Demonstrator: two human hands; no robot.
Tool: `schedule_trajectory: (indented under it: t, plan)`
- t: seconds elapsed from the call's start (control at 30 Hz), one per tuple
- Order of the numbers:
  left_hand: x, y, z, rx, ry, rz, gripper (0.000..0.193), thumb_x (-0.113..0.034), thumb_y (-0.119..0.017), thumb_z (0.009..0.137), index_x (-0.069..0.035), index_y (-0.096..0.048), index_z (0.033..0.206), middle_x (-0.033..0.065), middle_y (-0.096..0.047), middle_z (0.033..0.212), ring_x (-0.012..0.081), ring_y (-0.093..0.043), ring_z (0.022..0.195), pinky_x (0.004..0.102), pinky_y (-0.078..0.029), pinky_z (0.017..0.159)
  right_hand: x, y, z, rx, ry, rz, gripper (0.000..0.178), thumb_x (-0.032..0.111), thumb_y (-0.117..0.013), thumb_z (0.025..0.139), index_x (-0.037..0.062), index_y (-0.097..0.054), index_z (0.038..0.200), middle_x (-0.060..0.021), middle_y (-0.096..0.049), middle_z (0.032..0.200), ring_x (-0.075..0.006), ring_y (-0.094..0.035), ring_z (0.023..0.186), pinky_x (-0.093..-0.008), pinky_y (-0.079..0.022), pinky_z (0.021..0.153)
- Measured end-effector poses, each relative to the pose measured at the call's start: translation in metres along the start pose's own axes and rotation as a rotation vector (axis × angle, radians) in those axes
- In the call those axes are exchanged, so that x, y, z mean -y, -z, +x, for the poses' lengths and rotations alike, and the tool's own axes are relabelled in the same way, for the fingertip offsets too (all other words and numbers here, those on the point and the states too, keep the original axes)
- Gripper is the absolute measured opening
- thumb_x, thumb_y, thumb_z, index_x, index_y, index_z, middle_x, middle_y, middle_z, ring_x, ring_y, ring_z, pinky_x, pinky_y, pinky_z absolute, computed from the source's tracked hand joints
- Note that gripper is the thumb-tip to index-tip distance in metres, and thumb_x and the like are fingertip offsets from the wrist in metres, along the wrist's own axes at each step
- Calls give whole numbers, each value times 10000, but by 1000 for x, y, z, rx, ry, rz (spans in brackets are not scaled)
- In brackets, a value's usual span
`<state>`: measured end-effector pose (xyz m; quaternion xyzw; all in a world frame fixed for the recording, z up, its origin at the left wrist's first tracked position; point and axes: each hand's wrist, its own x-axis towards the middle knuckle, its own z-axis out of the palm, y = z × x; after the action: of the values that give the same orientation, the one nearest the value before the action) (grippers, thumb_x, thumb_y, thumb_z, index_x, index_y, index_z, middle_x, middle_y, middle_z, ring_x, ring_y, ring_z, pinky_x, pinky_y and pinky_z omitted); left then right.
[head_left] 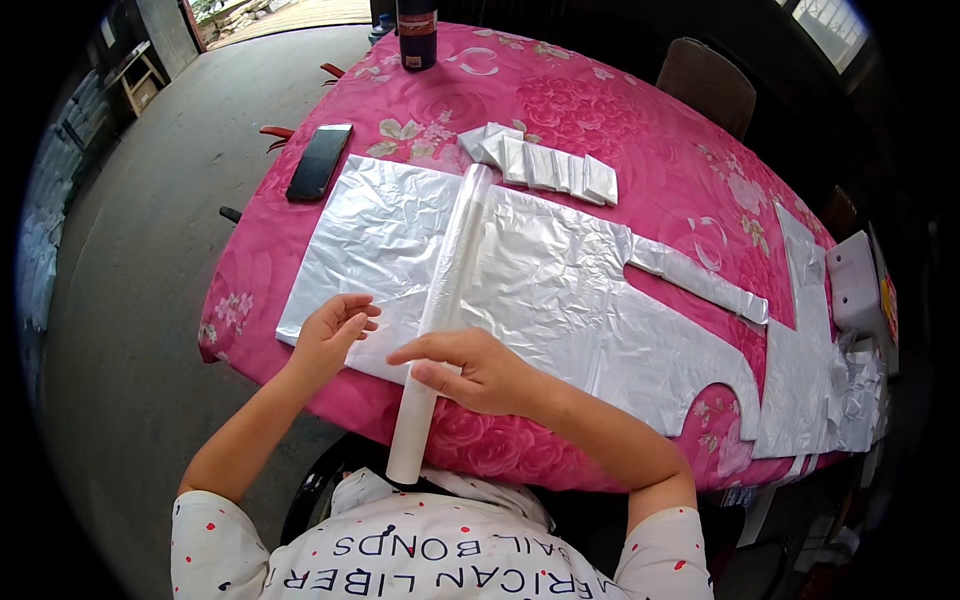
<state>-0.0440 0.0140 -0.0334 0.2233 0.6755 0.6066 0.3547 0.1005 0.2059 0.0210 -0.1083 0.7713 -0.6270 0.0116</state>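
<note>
A long white roll or tube (408, 430) lies across a flat sheet of thin whitish clear plastic (555, 285), its near end sticking out past the table edge toward me. The sheet's right end has two strap-like arms with rounded cut-outs, like a vest-shaped plastic bag. My left hand (338, 328) is just left of the roll above the sheet, fingers loosely curved and apart, holding nothing. Over the roll hovers my right hand (465, 370), thumb and fingers apart; whether it touches the roll I cannot tell.
A pink flowered cloth covers the table (600, 105). On it are a phone (320, 162), a dark bottle (417, 35) and a row of small folded plastic packets (555, 172). More plastic bags (797, 385) and a white box (853, 280) sit at the right; a chair (708, 80) stands beyond.
</note>
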Motion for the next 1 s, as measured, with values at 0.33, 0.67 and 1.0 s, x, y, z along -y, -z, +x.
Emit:
schedule_trajectory:
  t: [0.33, 0.67, 1.0]
  plan:
    - [22, 31, -106, -119, 95, 220, 339, -73, -541, 880, 31, -476, 1196, 108, -564, 1053, 109, -560, 852, 239, -471, 721, -82, -6, 88, 55, 231, -1036, 541, 435, -465, 896, 145, -415, 1350, -99, -319, 1439, -281, -231, 1359, -471, -136, 1108]
    - [29, 43, -103, -344, -4, 746, 712, -146, -743, 682, 11, -389, 1280, 182, -530, 1094, 321, -563, 972, 383, -453, 839, -92, -108, 183, -463, 65, -740, 701, 275, -552, 835, 46, -233, 1416, -219, -192, 1455, -347, -143, 1370, -450, -115, 1111]
    - [6, 13, -94, 431, 320, -530, 733, -312, -723, 720, 1, -402, 1300, 120, -593, 1080, 155, -614, 870, 306, -496, 794, -63, -42, 92, -385, -46, 1176, 771, 441, -640, 827, -44, -279, 1305, -164, -550, 1117, -177, -580, 944, -292, -491, 773]
